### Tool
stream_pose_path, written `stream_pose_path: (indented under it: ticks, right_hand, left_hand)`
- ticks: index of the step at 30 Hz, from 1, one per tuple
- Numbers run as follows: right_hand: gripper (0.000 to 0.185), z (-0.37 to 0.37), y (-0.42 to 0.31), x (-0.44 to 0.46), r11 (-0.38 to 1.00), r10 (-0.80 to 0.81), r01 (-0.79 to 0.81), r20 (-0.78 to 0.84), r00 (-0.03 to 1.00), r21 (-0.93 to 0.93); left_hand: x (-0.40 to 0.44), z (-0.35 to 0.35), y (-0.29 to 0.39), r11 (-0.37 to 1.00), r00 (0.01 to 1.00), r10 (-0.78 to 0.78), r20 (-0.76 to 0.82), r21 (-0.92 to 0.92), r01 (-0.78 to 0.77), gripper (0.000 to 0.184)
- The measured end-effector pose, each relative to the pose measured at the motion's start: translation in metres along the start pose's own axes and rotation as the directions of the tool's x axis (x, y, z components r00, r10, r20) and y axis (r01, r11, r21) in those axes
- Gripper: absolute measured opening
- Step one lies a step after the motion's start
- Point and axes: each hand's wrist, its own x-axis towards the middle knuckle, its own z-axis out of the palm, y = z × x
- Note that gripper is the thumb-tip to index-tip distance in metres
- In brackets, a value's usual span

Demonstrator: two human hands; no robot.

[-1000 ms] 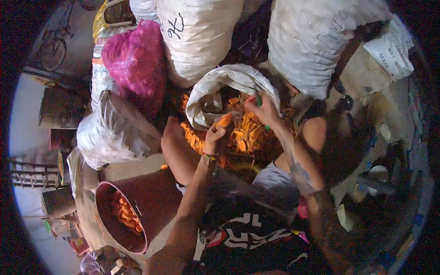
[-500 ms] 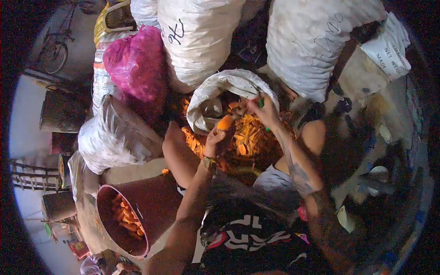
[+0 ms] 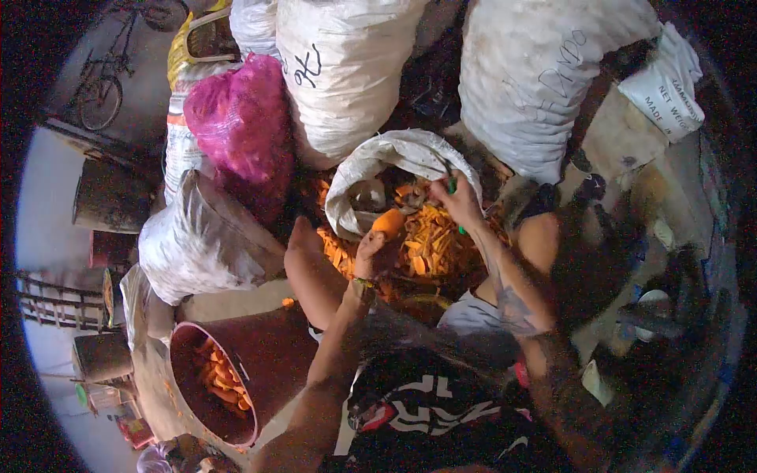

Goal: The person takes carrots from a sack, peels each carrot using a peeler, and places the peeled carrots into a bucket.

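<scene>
My left hand (image 3: pixel 368 254) is closed around the lower end of a peeled orange root vegetable (image 3: pixel 388 224), which sticks up above the fingers. To its right, my right hand (image 3: pixel 460 201) grips a small tool with a green handle (image 3: pixel 451 185); its working end is too blurred to name. The two hands are apart. Beneath them lies a heap of orange peelings (image 3: pixel 430 240), between my knees. Just beyond is a white sack (image 3: pixel 344 189) with its mouth rolled open, holding darker roots and scraps.
A tilted maroon bucket (image 3: pixel 276 370) at lower left holds orange pieces (image 3: pixel 221 380). Full white sacks (image 3: pixel 347 79) and a pink mesh sack (image 3: pixel 240 130) stand at the far side. Another white sack (image 3: pixel 201 244) leans near my left knee. A bicycle (image 3: pixel 101 94) is at upper left.
The view has shifted slightly, so the surroundings sit a little lower. The orange root has tilted in my left hand, and my right hand remains near the sack's mouth with the green-handled tool.
</scene>
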Motion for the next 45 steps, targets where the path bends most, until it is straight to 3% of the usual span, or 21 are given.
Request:
stream_pose_path:
  ticks: [2, 4, 6, 7, 10, 11, 13, 15, 17, 19, 22, 23, 25, 28, 30, 33, 35, 37, 40, 42, 45]
  right_hand:
    - [0.049, 0.012, -0.017, -0.014, 0.907, -0.373, 0.377, 0.058, 0.926, -0.185]
    - [0.047, 0.031, 0.031, -0.001, 0.919, -0.383, 0.367, -0.101, 0.918, -0.144]
    - [0.048, 0.015, 0.032, 0.001, 0.98, 0.081, -0.09, 0.057, 0.995, 0.18]
    - [0.048, 0.014, 0.032, 0.01, 0.965, 0.049, -0.053, 0.025, 0.999, 0.257]
    - [0.038, 0.029, 0.012, -0.011, 0.806, -0.555, 0.51, -0.083, 0.828, -0.3]
    - [0.038, 0.039, 0.017, -0.013, 0.83, -0.545, 0.496, -0.177, 0.82, -0.256]
    - [0.046, 0.024, 0.032, -0.006, 0.989, -0.098, 0.108, -0.095, 0.991, 0.098]
    - [0.054, 0.017, 0.031, 0.006, 0.898, 0.179, -0.173, 0.022, 0.984, 0.405]
    - [0.047, 0.033, 0.027, -0.004, 0.958, -0.285, 0.287, -0.12, 0.951, -0.007]
    - [0.046, 0.033, 0.031, -0.012, 0.932, -0.355, 0.34, -0.132, 0.925, -0.127]
    - [0.056, 0.008, 0.029, 0.003, 0.98, 0.103, -0.084, -0.103, 0.989, 0.181]
    - [0.058, 0.0, -0.016, -0.008, 0.968, 0.112, -0.1, -0.038, 0.993, 0.23]
    - [0.051, 0.029, 0.011, -0.005, 0.948, -0.318, 0.312, -0.111, 0.942, -0.065]
    - [0.043, 0.024, 0.04, -0.003, 0.996, 0.048, -0.047, -0.009, 0.999, 0.071]
    - [0.044, 0.013, 0.044, 0.009, 0.995, 0.015, 0.005, -0.213, 0.977, 0.096]
    - [0.062, 0.026, 0.017, -0.01, 0.976, -0.159, 0.161, 0.023, 0.987, -0.149]
    - [0.058, 0.035, 0.042, -0.005, 0.971, -0.229, 0.228, -0.007, 0.973, -0.073]
    - [0.054, 0.022, 0.04, 0.0, 0.991, -0.029, 0.046, -0.126, 0.992, 0.129]
    - [0.04, 0.02, 0.021, 0.004, 0.968, -0.174, 0.191, -0.115, 0.978, 0.16]
    - [0.036, 0.039, 0.036, 0.001, 0.899, -0.428, 0.411, -0.106, 0.897, -0.148]
    - [0.034, 0.019, 0.045, 0.009, 1.0, -0.013, 0.016, -0.119, 0.993, 0.023]
  left_hand:
    - [0.012, -0.03, -0.016, 0.988, 1.0, -0.006, 0.009, 0.157, 0.005, 0.079]
    - [0.001, -0.014, -0.006, 1.0, 1.0, -0.009, 0.021, -0.019, 0.009, 0.074]
    - [0.0, -0.014, -0.015, 0.998, 1.0, 0.007, 0.007, -0.059, -0.006, 0.076]
    - [0.004, -0.011, -0.015, 0.994, 0.999, 0.026, 0.024, -0.105, -0.023, 0.08]
    - [0.029, -0.031, -0.029, 0.98, 0.981, 0.188, 0.056, 0.052, -0.191, 0.078]
    - [0.024, -0.031, -0.031, 0.99, 0.99, 0.138, 0.024, -0.019, -0.138, 0.075]
    - [0.006, -0.01, -0.017, 0.986, 0.999, 0.032, -0.032, -0.165, -0.037, 0.069]
    - [0.006, -0.012, -0.017, 0.988, 0.999, 0.01, -0.035, -0.155, -0.015, 0.068]
    - [0.007, -0.016, -0.014, 0.994, 0.995, 0.092, -0.029, 0.057, -0.09, 0.07]
    - [0.004, -0.012, -0.014, 0.998, 0.998, 0.065, 0.003, -0.009, -0.065, 0.072]
    - [0.002, -0.007, -0.01, 0.995, 0.996, 0.093, 0.01, -0.049, -0.092, 0.079]
    - [0.0, 0.003, -0.005, 0.988, 0.994, 0.113, -0.003, -0.103, -0.112, 0.079]
    - [0.005, 0.006, -0.001, 0.987, 0.99, 0.143, -0.008, -0.068, -0.144, 0.079]
    - [0.001, 0.001, -0.002, 0.99, 0.992, 0.129, 0.015, 0.048, -0.13, 0.077]
    - [-0.004, 0.008, 0.012, 0.99, 0.991, 0.122, 0.057, -0.078, -0.117, 0.076]
    - [0.013, -0.053, -0.034, 0.981, 0.995, 0.083, -0.05, 0.18, -0.073, 0.077]
    - [0.013, -0.049, -0.034, 0.988, 0.995, 0.091, -0.037, 0.125, -0.086, 0.077]
    - [-0.002, -0.005, -0.003, 0.993, 0.998, 0.063, -0.016, -0.095, -0.065, 0.076]
    - [-0.007, 0.007, 0.011, 0.997, 0.997, 0.069, -0.026, -0.012, -0.07, 0.074]
    - [-0.002, 0.008, 0.007, 0.99, 0.992, 0.124, 0.004, 0.069, -0.124, 0.074]
    - [-0.006, 0.0, 0.001, 0.994, 0.996, 0.086, 0.011, 0.066, -0.087, 0.074]
